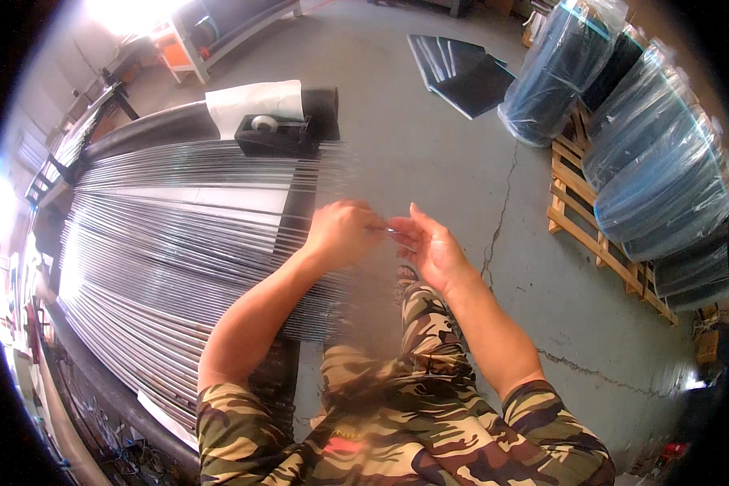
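Note:
Over the right-hand ends of many long thin metal rods [194,198], my left hand [344,231] is closed with its fingers pinched together. A tiny shiny bit [391,231] shows at its fingertips, too small to name. My right hand [431,249] faces it, palm turned inward, thumb raised and fingers loosely spread. Its fingertips come close to the shiny bit, and I cannot tell whether they touch it. The rods fan out side by side across a bench to my left, and their near ends are blurred.
A black open box [275,139] with a white roll stands by a white sheet [255,101] at the far end of the rods. Dark flat panels [466,81] lie on the floor ahead. Plastic-wrapped rolls [664,162] stand at the right around a wooden pallet [595,235].

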### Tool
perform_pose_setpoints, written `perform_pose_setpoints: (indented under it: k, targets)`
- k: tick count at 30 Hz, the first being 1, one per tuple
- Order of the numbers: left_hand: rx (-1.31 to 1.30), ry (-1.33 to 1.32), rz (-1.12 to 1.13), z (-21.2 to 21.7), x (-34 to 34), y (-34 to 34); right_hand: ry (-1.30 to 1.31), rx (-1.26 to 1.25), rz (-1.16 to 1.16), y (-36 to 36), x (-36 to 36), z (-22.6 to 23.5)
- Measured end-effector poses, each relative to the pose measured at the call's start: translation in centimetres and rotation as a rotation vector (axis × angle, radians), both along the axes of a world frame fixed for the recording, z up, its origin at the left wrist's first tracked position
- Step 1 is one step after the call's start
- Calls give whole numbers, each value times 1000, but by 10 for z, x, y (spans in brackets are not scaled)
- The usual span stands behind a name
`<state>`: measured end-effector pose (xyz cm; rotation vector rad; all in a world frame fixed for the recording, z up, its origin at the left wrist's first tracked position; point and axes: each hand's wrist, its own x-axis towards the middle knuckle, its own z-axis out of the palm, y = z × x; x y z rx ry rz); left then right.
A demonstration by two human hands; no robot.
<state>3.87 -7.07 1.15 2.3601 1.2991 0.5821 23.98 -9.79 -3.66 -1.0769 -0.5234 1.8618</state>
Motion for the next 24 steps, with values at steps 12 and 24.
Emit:
perform_pose_setpoints:
  k: [12,24]
  targets:
    - [55,-126,-11,-11,0,3,3,-13,-13,2,-2,-10]
    - [-130,324,-115,3,-28,25,-333,98,40,5,-13,0]
